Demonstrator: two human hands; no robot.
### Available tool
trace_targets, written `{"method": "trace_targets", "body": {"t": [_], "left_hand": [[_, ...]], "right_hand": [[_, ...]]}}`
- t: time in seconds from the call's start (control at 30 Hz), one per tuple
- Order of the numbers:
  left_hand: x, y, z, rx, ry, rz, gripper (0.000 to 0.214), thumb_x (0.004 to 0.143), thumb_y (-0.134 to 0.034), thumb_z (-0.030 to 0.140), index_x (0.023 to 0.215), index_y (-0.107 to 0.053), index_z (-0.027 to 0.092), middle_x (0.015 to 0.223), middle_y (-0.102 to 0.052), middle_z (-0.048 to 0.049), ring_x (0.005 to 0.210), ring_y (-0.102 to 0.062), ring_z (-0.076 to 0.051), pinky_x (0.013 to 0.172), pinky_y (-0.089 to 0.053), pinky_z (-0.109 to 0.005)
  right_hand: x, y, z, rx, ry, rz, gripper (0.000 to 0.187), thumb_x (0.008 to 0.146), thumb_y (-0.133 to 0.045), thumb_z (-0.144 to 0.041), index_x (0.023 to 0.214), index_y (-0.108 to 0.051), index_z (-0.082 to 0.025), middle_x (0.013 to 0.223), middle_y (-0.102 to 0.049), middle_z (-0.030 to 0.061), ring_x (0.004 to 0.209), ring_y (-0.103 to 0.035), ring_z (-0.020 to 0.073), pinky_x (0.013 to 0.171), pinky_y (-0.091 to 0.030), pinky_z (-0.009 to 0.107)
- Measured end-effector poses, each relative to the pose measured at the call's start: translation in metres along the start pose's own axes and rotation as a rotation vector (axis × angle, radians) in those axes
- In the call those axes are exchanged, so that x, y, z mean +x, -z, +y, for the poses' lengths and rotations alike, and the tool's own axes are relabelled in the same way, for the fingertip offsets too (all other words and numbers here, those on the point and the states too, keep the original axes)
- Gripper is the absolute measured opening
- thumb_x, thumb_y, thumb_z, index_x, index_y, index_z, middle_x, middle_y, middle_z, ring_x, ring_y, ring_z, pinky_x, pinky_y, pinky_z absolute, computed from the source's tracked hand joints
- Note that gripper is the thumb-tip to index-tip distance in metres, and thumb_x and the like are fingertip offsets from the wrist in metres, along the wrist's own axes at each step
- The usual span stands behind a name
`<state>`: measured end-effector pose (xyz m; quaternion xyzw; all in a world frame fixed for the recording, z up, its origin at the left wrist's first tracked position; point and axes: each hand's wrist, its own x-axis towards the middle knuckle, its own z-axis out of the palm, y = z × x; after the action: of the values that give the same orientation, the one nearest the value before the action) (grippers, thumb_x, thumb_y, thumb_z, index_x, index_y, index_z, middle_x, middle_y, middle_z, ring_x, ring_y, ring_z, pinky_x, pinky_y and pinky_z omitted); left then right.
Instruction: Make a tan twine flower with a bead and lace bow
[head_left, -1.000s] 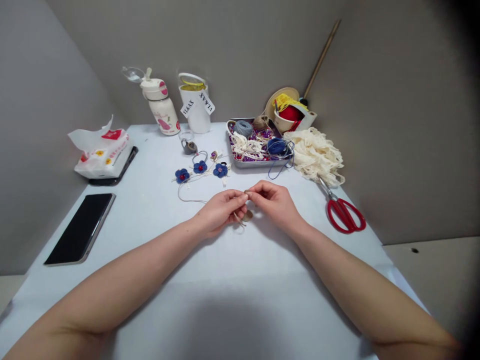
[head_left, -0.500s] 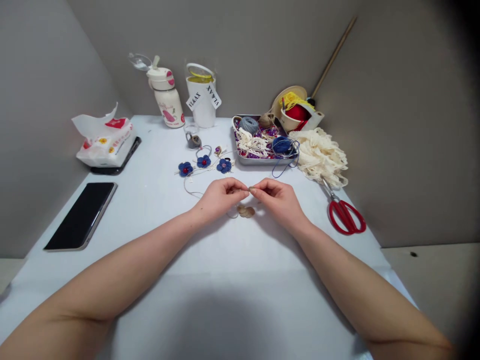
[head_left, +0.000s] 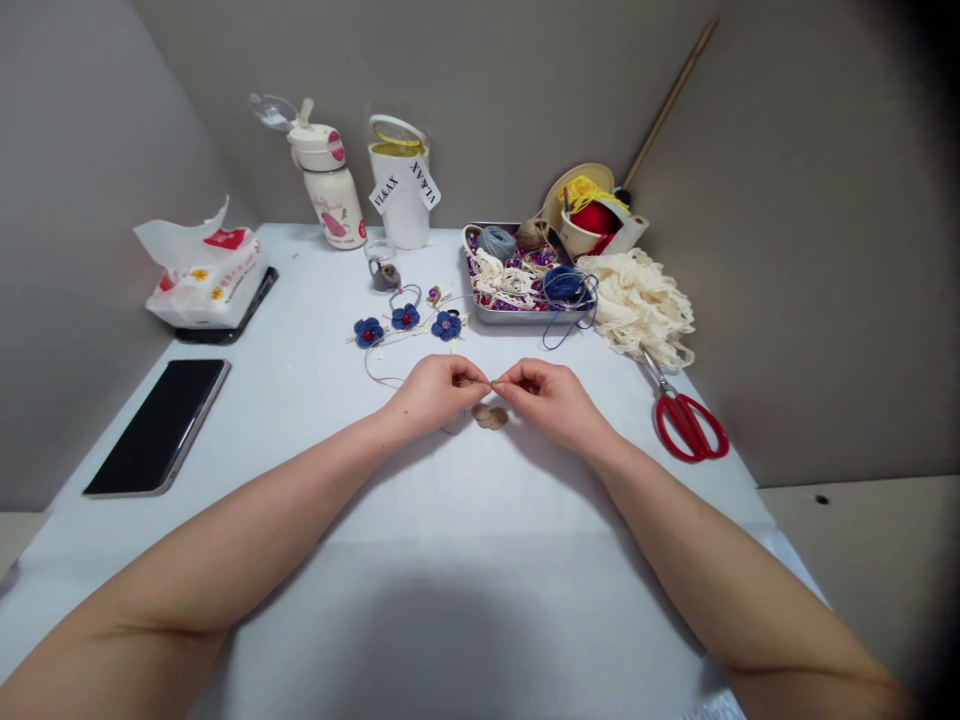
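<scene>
My left hand (head_left: 437, 389) and my right hand (head_left: 546, 393) meet fingertip to fingertip above the white table (head_left: 450, 560), both pinched on a thin pale cord (head_left: 381, 379). The cord loops off to the left toward three blue fabric flowers (head_left: 405, 322) with red centres. A small tan bead or button piece (head_left: 490, 416) lies on the table just under the pinch. What exactly sits between the fingertips is too small to make out.
A metal tray (head_left: 525, 316) of yarn and lace stands behind my hands, a cream lace heap (head_left: 641, 300) and red scissors (head_left: 690, 425) to its right. A phone (head_left: 157, 425), tissue pack (head_left: 201, 280), bottle (head_left: 326, 190) and white cup (head_left: 401, 195) are at left and back.
Both hands stay pinched together on the cord with only small finger shifts. The view has tilted slightly, so everything sits a little higher in the picture.
</scene>
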<state>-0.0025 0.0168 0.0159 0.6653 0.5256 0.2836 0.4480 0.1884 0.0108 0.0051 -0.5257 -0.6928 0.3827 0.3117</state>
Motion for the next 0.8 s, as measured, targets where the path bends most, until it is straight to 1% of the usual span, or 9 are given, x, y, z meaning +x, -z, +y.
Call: {"method": "trace_targets", "body": {"t": [0.1, 0.27, 0.37, 0.4, 0.47, 0.53, 0.6, 0.67, 0.8], "left_hand": [[0.0, 0.0, -0.001, 0.039, -0.007, -0.027, 0.018, 0.073, -0.063, 0.028, 0.078, -0.074, 0.016, 0.069, -0.069, -0.0048, 0.06, -0.055, -0.014, 0.057, -0.039, -0.026], [-0.002, 0.0, -0.001, 0.056, -0.005, -0.107, 0.016, 0.072, -0.06, 0.025, 0.073, -0.073, 0.016, 0.06, -0.062, -0.0014, 0.053, -0.048, -0.012, 0.051, -0.034, -0.024], [-0.002, 0.0, -0.001, 0.042, -0.03, -0.114, 0.014, 0.073, -0.061, 0.024, 0.073, -0.073, 0.017, 0.06, -0.061, -0.0006, 0.053, -0.047, -0.011, 0.051, -0.033, -0.024], [-0.002, -0.001, 0.0, 0.02, -0.032, -0.088, 0.013, 0.073, -0.062, 0.023, 0.073, -0.073, 0.017, 0.061, -0.063, -0.0012, 0.055, -0.048, -0.012, 0.052, -0.034, -0.024], [-0.002, -0.003, 0.001, -0.074, -0.006, 0.007, 0.011, 0.073, -0.066, 0.025, 0.073, -0.073, 0.016, 0.067, -0.067, -0.0036, 0.06, -0.053, -0.013, 0.056, -0.039, -0.025], [-0.002, -0.007, 0.002, -0.233, 0.035, 0.116, 0.013, 0.074, -0.07, 0.028, 0.074, -0.073, 0.016, 0.075, -0.069, -0.0053, 0.066, -0.056, -0.014, 0.062, -0.043, -0.026], [-0.003, -0.012, 0.002, -0.39, 0.069, 0.186, 0.016, 0.075, -0.073, 0.032, 0.076, -0.073, 0.016, 0.078, -0.069, -0.0051, 0.069, -0.058, -0.014, 0.065, -0.045, -0.026], [-0.005, -0.018, 0.002, -0.482, 0.084, 0.22, 0.018, 0.074, -0.075, 0.034, 0.077, -0.073, 0.017, 0.077, -0.068, -0.0037, 0.068, -0.058, -0.013, 0.065, -0.045, -0.026], [-0.009, -0.024, 0.003, -0.511, 0.086, 0.248, 0.017, 0.073, -0.076, 0.033, 0.076, -0.073, 0.017, 0.075, -0.067, -0.0026, 0.066, -0.057, -0.012, 0.063, -0.044, -0.025]], "right_hand": [[-0.001, 0.002, -0.001, -0.08, 0.032, -0.041, 0.016, 0.082, -0.06, -0.032, 0.078, -0.068, -0.018, 0.073, -0.067, 0.0023, 0.064, -0.054, 0.014, 0.06, -0.04, 0.027], [-0.004, 0.004, -0.004, -0.203, 0.099, -0.119, 0.013, 0.082, -0.058, -0.024, 0.076, -0.068, -0.019, 0.077, -0.069, 0.0032, 0.068, -0.057, 0.0152, 0.063, -0.04, 0.028], [-0.003, 0.005, -0.004, -0.193, 0.098, -0.126, 0.013, 0.083, -0.058, -0.024, 0.078, -0.07, -0.019, 0.079, -0.069, 0.0038, 0.072, -0.059, 0.0165, 0.066, -0.042, 0.029], [-0.002, 0.006, -0.004, -0.153, 0.08, -0.11, 0.013, 0.083, -0.059, -0.026, 0.08, -0.071, -0.019, 0.081, -0.07, 0.0041, 0.074, -0.06, 0.0171, 0.068, -0.043, 0.029], [0.0, 0.007, -0.004, -0.027, 0.027, -0.061, 0.015, 0.083, -0.062, -0.029, 0.087, -0.072, -0.019, 0.087, -0.072, 0.0051, 0.079, -0.062, 0.0181, 0.072, -0.045, 0.031], [0.002, 0.007, -0.003, 0.124, -0.036, -0.002, 0.02, 0.081, -0.065, -0.031, 0.093, -0.073, -0.018, 0.093, -0.073, 0.0059, 0.081, -0.064, 0.0181, 0.075, -0.047, 0.031], [0.003, 0.006, -0.004, 0.251, -0.084, 0.054, 0.022, 0.079, -0.067, -0.033, 0.093, -0.073, -0.017, 0.093, -0.074, 0.0062, 0.08, -0.064, 0.0179, 0.075, -0.048, 0.032], [0.003, 0.004, -0.005, 0.334, -0.107, 0.101, 0.022, 0.076, -0.07, -0.035, 0.088, -0.073, -0.018, 0.09, -0.074, 0.0061, 0.079, -0.064, 0.0184, 0.075, -0.05, 0.034], [0.001, -0.003, -0.008, 0.399, -0.099, 0.142, 0.02, 0.072, -0.076, -0.037, 0.081, -0.074, -0.02, 0.088, -0.074, 0.0061, 0.081, -0.065, 0.0202, 0.079, -0.051, 0.037]]}}
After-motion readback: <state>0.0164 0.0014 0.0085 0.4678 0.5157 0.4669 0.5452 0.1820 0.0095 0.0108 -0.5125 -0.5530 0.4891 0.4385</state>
